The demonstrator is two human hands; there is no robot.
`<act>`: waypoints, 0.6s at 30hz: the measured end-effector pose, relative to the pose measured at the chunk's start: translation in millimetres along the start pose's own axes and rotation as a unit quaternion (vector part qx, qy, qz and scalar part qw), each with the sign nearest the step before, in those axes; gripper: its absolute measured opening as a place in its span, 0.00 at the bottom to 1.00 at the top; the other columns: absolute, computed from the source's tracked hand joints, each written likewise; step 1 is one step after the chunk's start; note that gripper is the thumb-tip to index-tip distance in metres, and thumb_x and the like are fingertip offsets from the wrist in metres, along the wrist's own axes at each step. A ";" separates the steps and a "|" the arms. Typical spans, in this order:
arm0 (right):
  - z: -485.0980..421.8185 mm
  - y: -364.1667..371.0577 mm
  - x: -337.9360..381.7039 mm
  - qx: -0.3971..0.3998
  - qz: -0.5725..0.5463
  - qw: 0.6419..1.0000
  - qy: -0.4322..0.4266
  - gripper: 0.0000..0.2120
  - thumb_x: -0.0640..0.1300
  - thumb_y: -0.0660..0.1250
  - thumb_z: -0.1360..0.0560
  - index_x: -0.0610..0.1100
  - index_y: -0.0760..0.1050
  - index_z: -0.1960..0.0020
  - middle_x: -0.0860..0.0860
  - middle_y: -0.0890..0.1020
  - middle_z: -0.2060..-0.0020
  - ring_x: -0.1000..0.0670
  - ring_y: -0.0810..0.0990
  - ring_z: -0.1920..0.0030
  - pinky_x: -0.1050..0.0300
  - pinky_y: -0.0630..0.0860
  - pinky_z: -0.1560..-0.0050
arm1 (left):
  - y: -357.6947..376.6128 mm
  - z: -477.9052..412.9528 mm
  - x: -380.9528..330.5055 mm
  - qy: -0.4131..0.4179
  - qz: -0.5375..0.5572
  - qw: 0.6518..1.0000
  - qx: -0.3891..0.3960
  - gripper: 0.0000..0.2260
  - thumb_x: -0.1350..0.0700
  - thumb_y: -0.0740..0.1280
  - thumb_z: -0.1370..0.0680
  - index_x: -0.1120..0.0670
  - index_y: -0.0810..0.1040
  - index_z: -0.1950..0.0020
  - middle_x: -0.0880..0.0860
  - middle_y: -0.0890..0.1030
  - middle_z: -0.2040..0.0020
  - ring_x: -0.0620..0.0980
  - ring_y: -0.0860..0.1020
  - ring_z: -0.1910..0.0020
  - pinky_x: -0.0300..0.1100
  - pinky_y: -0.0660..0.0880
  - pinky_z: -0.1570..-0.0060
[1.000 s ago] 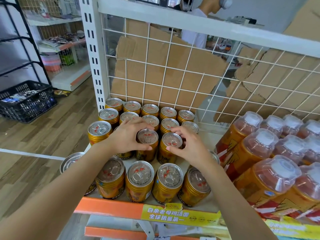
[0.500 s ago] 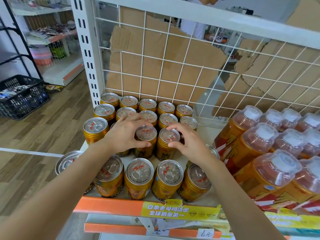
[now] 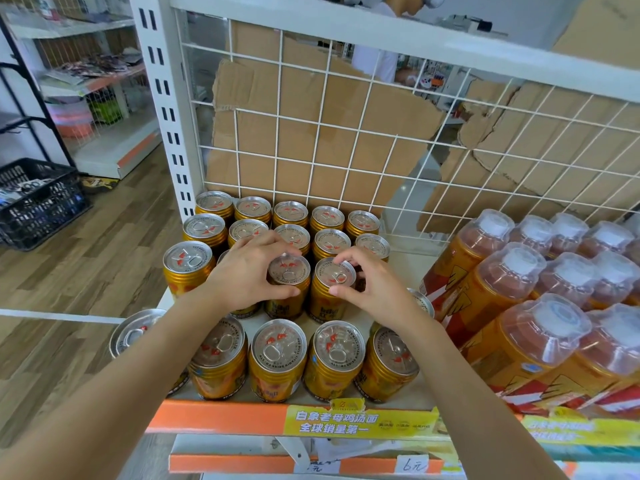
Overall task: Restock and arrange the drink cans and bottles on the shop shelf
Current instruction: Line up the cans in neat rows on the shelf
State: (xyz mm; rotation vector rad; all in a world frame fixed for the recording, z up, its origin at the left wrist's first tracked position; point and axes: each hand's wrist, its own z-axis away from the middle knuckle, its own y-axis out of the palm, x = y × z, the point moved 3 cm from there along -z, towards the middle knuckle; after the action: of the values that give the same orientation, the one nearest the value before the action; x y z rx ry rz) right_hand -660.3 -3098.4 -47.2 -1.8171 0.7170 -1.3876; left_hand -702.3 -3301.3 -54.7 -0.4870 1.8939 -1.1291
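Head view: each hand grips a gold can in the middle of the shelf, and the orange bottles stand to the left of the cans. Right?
Not quite: in the head view the orange bottles stand to the right of the gold cans, not the left. The rest holds: the left hand grips one middle can and the right hand the can beside it.

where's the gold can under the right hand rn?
Head view, mid-shelf: the gold metal drink can stands behind the front row, its rim pinched by the right hand, beside the neighbouring gold can gripped by the left hand.
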 end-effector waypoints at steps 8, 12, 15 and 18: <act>1.8 -1.8 2.6 -0.005 0.002 1.000 0.002 0.15 0.49 0.71 0.28 0.52 0.70 0.44 0.58 0.73 0.44 0.55 0.71 0.42 0.51 0.72 0.41 | -4.8 1.7 -10.6 -0.012 -0.025 1.000 0.007 0.27 0.45 0.73 0.31 0.47 0.71 0.34 0.47 0.70 0.39 0.47 0.66 0.37 0.40 0.59 0.41; 1.5 -1.8 2.7 -0.006 0.004 1.000 0.006 0.16 0.49 0.70 0.28 0.52 0.70 0.43 0.58 0.72 0.44 0.55 0.71 0.41 0.51 0.73 0.40 | -5.7 2.7 -10.8 -0.020 -0.027 0.999 0.003 0.27 0.44 0.73 0.31 0.47 0.71 0.34 0.47 0.70 0.39 0.48 0.67 0.37 0.41 0.59 0.42; 1.1 -1.5 2.1 -0.006 0.005 1.000 0.006 0.17 0.49 0.70 0.28 0.51 0.71 0.42 0.56 0.73 0.41 0.55 0.71 0.40 0.51 0.72 0.40 | -5.1 2.5 -10.2 -0.016 -0.036 0.999 0.003 0.27 0.44 0.73 0.31 0.48 0.72 0.34 0.47 0.70 0.39 0.47 0.67 0.37 0.41 0.59 0.42; 1.7 -2.9 3.7 -0.011 -0.020 1.000 0.012 0.18 0.51 0.70 0.28 0.52 0.70 0.40 0.57 0.73 0.42 0.56 0.71 0.41 0.53 0.72 0.41 | -5.2 1.8 -8.2 -0.010 -0.023 1.000 0.017 0.31 0.35 0.69 0.35 0.47 0.73 0.35 0.46 0.70 0.39 0.47 0.68 0.37 0.46 0.60 0.37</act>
State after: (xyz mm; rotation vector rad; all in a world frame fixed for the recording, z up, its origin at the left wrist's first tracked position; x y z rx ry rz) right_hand -657.7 -3099.2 -43.0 -1.8429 0.7145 -1.4348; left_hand -696.7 -3299.4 -46.9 -0.5240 1.8521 -1.1814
